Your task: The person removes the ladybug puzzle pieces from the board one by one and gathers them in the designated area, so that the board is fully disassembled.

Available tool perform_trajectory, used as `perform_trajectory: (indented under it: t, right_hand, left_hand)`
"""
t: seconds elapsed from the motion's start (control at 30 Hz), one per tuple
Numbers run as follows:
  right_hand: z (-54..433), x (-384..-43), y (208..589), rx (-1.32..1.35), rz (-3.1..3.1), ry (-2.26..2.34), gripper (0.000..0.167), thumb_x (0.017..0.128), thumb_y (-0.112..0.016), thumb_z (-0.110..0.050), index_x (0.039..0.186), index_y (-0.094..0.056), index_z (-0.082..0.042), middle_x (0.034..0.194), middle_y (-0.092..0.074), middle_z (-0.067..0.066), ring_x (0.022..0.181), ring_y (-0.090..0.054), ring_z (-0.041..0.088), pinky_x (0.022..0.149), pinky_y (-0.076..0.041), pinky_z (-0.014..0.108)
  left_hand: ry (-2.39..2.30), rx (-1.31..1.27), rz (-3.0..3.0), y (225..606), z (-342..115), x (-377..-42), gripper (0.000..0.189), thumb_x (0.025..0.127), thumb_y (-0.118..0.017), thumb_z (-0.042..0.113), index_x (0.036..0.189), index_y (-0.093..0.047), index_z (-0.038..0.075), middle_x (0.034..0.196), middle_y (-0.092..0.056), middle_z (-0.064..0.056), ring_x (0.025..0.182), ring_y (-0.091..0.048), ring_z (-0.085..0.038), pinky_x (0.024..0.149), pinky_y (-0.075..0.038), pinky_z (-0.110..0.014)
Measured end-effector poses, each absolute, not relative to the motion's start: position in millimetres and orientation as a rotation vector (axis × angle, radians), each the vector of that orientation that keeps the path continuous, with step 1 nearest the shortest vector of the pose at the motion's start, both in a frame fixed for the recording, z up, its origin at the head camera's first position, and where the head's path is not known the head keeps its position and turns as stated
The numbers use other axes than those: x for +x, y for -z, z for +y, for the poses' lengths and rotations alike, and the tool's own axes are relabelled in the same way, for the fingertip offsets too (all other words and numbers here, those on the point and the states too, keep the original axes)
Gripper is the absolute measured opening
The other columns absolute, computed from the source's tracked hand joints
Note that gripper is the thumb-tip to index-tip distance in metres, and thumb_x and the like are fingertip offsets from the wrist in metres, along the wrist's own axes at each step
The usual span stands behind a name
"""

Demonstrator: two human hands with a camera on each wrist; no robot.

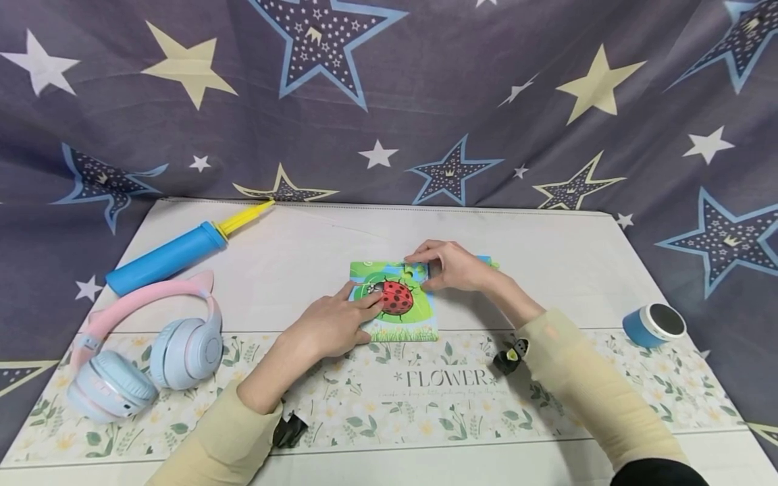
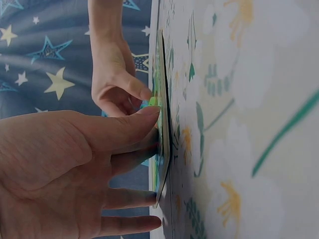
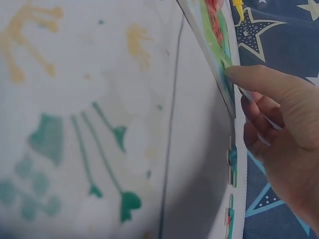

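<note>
A ladybug jigsaw puzzle [image 1: 396, 322] lies flat on the table, its picture showing a red ladybug on a green leaf. My left hand [image 1: 331, 325] rests its fingertips on the left part of the puzzle; in the left wrist view that hand [image 2: 65, 169] has its fingers extended, touching the board's edge [image 2: 164, 139]. At the puzzle's upper right corner, my right hand [image 1: 457, 265] pinches a puzzle piece between thumb and fingers. That piece [image 3: 245, 94] is mostly hidden by the fingers in the right wrist view, where the hand [image 3: 284, 114] is beside the board.
Loose puzzle pieces [image 3: 233, 162] lie beyond the right hand, partly hidden in the head view. Pink and blue headphones [image 1: 185, 352] and a blue pump [image 1: 167, 258] with a yellow nozzle lie left. A blue cylinder with a dark top [image 1: 653, 325] stands right. A star-patterned curtain [image 1: 377, 115] hangs behind.
</note>
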State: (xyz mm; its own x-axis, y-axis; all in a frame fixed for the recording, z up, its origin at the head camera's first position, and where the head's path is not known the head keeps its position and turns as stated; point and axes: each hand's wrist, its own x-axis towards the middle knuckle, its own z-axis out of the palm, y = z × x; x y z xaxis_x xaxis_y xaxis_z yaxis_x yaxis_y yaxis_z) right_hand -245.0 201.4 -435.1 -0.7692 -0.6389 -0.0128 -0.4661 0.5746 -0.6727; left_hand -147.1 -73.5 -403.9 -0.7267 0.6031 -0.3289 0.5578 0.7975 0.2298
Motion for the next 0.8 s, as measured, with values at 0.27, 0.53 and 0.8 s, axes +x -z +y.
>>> perform_trajectory:
  t: [0.27,0.53,0.8]
  right_hand:
    - [209.2,-239.7,439.8,-0.866,2.684,1.014,0.060,0.080,-0.085,-0.008,0.137,-0.067,-0.008,0.120,-0.076,0.007,0.094,-0.070,0.020,0.081,-0.060,0.034]
    - [247.5,-232.5,435.1,-0.721,2.717,1.111,0.063,0.076,-0.091,-0.014,0.135,-0.069,-0.009,0.123,-0.077,0.007,0.107,-0.074,0.026,0.101,-0.057,0.049]
    - [312.9,-232.2,426.5,-0.526,2.833,1.122,0.049,0.078,-0.091,-0.013,0.124,-0.076,-0.015,0.126,-0.076,0.003,0.114,-0.072,0.026,0.106,-0.054,0.046]
  left_hand:
    - [-0.163,0.883,2.599,405.3,-74.1,-147.1,0.061,0.101,-0.064,0.035,0.157,-0.045,0.021,0.170,-0.032,0.003,0.156,-0.022,-0.048,0.099,-0.055,-0.055]
    - [-0.194,0.891,2.593,408.3,-72.5,-144.5,0.060,0.102,-0.064,0.035,0.157,-0.044,0.022,0.170,-0.032,0.004,0.157,-0.021,-0.047,0.088,-0.059,-0.049]
    - [-0.191,0.877,2.603,405.8,-74.0,-146.1,0.060,0.102,-0.064,0.034,0.157,-0.044,0.022,0.170,-0.031,0.004,0.157,-0.020,-0.047,0.101,-0.055,-0.055]
